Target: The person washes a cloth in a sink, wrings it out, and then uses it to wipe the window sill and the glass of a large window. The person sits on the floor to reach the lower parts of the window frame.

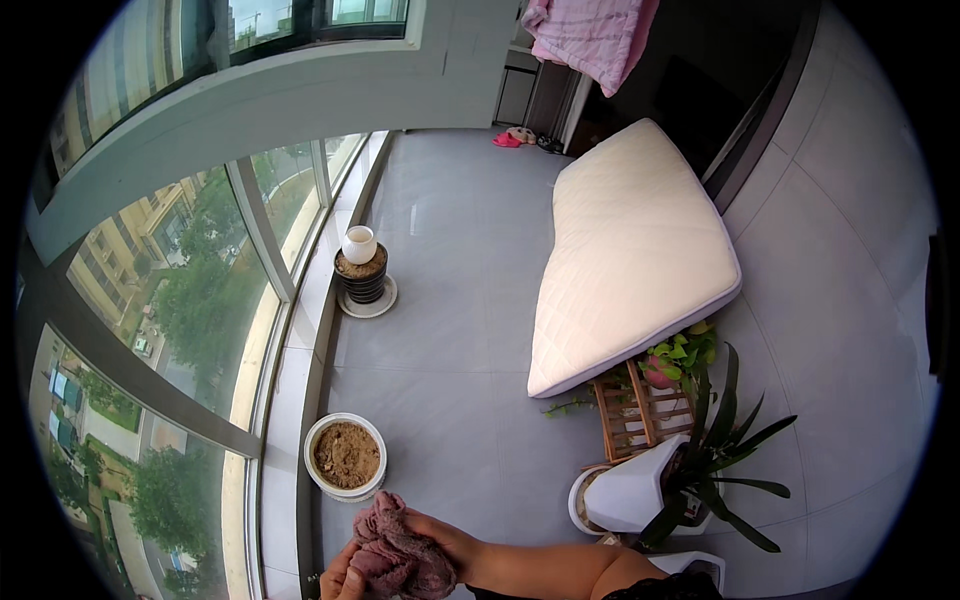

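Note:
A crumpled dusty-pink cloth (398,552) is bunched up between my two hands at the bottom of the view. My left hand (343,577) grips its lower left side, thumb on top. From the right, my right hand (446,536) holds the cloth's upper right side, its fingers partly hidden behind the fabric. Just beyond the cloth, a round white pot (313,455) filled with brown soil stands on the floor.
A cream mattress (640,250) leans at the right over a wooden rack (630,412). Near it is a white planter (625,500) with long dark leaves. A dark ribbed pot (366,289) topped by a small white pot (359,245) stands by the windows. Pink slippers (507,140) lie far back.

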